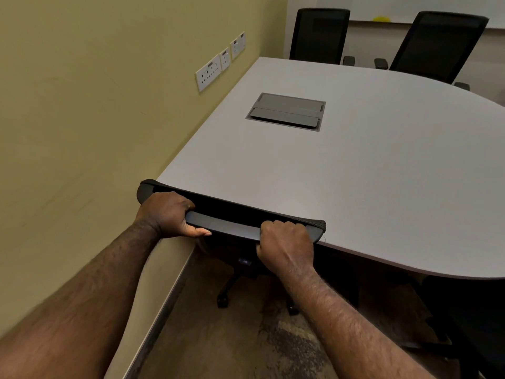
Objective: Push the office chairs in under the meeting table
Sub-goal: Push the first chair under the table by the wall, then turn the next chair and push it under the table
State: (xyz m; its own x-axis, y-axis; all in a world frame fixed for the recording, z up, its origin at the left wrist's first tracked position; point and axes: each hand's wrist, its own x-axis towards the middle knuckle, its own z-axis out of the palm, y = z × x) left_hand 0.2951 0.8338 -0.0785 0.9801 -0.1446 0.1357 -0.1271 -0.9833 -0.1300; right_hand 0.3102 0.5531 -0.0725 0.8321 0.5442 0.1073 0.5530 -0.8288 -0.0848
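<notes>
A black office chair (232, 214) stands at the near edge of the grey meeting table (382, 173), its backrest top against the table's rim and its wheeled base (226, 294) showing below. My left hand (166, 214) grips the left part of the backrest's top bar. My right hand (287, 242) grips the bar near its right end. Two more black chairs (318, 34) (440, 45) stand at the table's far side, their backs upright behind the far edge.
A yellow wall (95, 105) with several white sockets (209, 72) runs close along the left of the table and chair. A grey cable hatch (285, 112) is set into the tabletop. Another dark chair (470, 324) sits at the lower right. The floor is brown carpet.
</notes>
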